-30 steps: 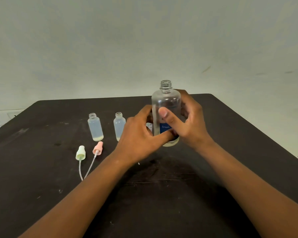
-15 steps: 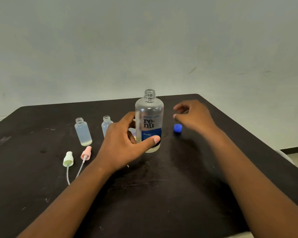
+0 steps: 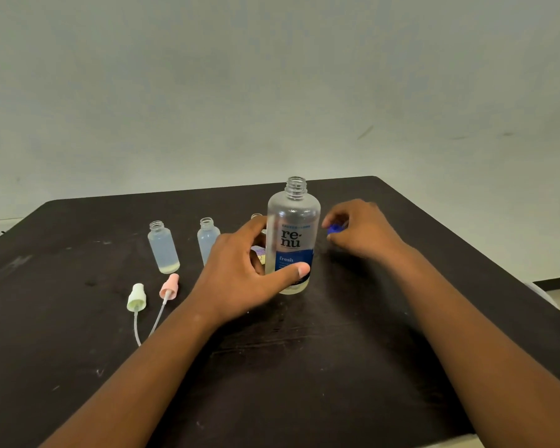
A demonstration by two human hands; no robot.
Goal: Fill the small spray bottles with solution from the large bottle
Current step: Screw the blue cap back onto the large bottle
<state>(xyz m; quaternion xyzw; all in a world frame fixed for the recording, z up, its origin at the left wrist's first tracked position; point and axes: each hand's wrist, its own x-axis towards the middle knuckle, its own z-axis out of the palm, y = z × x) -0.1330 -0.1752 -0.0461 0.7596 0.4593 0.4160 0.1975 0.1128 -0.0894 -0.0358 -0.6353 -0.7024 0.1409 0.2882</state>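
Nearest the viewer, two detached spray heads lie on the dark table [image 3: 304,367], outward of the left hand's little-finger side: a pale green spray head [image 3: 136,297] and a pink spray head [image 3: 169,285], each trailing a thin dip tube. They are off, presumably so the small bottles can be filled.

The left hand [image 3: 240,273] grips the large bottle [image 3: 293,236] low on its body, thumb across the blue label and fingers curled round the far side. This hold likely steadies the bottle upright while the other hand works. The bottle stands on the table with its threaded neck uncapped; it is clear, labelled "renu fresh", and holds only a shallow yellowish layer at the base (nearly empty).

Just beyond the thumb side of the bottle, the right hand [image 3: 362,234] pinches a blue cap [image 3: 335,228] between narrow, curled fingertips, close to the table.

Beyond the left knuckles stand two small spray bottles, open-necked and upright. The outer small bottle [image 3: 163,247] shows a little liquid at its base; the inner small bottle [image 3: 207,240] is partly hidden by the fingers. A third neck [image 3: 256,216] shows behind the fingertips.
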